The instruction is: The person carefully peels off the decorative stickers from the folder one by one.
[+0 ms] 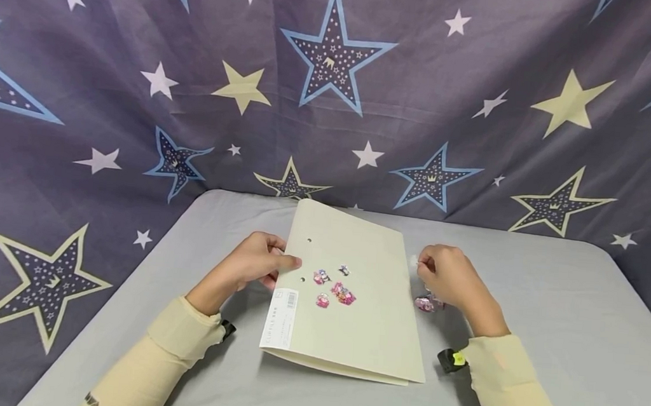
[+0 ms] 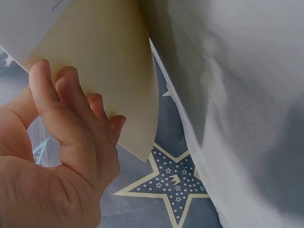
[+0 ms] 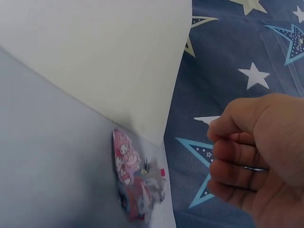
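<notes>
A cream file folder stands tilted on the bed, with several small pink and silver character stickers on its front cover. My left hand grips its left edge, the thumb on the cover and the fingers behind it. Just off the folder's right edge, my right hand pinches a small whitish piece between thumb and fingertips; its kind is too small to tell. Below that hand lie more shiny pink stickers, also seen in the right wrist view as a loose pile of character stickers.
A light grey sheet covers the flat surface under the folder. Behind and to the left hangs a dark star-patterned cloth. The folder carries a white label at its lower left and two punched holes along its left side.
</notes>
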The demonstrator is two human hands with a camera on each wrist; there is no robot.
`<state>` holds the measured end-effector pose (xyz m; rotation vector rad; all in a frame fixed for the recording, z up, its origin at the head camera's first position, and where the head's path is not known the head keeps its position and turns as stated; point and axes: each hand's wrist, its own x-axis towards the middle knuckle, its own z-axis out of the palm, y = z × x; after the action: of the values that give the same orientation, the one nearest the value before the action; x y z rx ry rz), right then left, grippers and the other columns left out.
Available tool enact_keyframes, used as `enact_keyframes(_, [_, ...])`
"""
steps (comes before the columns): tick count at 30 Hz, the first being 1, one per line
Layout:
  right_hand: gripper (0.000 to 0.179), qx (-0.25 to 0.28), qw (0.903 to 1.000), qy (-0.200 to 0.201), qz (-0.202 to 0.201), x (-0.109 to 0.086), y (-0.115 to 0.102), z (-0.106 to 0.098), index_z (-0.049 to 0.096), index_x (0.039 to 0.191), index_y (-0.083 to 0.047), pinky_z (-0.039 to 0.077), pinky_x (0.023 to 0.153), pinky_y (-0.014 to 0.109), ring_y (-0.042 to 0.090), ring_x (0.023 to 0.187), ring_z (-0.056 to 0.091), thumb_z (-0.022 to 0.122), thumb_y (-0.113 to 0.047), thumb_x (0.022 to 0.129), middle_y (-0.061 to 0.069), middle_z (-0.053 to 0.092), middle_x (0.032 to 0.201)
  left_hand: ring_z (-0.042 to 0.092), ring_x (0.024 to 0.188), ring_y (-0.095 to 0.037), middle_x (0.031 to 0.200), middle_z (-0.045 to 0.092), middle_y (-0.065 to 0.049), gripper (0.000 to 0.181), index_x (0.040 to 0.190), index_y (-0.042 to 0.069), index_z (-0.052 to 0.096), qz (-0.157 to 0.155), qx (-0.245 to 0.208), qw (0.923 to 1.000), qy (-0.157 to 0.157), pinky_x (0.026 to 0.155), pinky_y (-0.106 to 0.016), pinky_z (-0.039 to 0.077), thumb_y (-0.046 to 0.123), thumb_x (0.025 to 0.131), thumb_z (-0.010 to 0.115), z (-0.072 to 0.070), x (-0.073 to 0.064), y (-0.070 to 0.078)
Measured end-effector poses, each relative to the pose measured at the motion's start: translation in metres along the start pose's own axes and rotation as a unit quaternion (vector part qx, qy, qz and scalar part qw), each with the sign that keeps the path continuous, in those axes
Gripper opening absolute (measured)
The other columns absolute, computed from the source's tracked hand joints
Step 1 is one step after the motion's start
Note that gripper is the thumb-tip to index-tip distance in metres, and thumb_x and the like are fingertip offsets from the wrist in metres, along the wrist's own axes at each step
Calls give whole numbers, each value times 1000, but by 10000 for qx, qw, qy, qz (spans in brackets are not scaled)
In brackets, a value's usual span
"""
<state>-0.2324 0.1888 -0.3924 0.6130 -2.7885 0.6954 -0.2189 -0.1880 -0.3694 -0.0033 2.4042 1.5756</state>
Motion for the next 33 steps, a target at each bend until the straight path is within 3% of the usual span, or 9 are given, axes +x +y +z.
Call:
enact_keyframes(18, [11,-320,9967,-359,659,-5,18,-4,65,78,-6,42,61,37,20,64,50,62,-4,89,2,55,67,59,53,-12,78,62,-8,37,112,-5,62,42,-34,10000,-45,43,-25,53,15,88,81,0,0,0])
enact_keyframes(24, [14,-342,9962,-385,708,-5,20,-5,68,78,-7,42,61,37,20,66,51,60,-5,89,2,58,69,59,52,-12,78,63,-9,35,111,-5,63,22,-51,10000,-39,43,-24,53,14,88,80,0,-1,0])
enact_keyframes(33, [20,-280,9966,-415,661,-6,23,-5,61,71,-10,40,59,34,18,61,49,67,-9,91,0,55,65,59,52,-13,77,61,-7,34,109,-5,63,87,-6,10000,-33,43,-25,53,15,88,80,0,-1,-1])
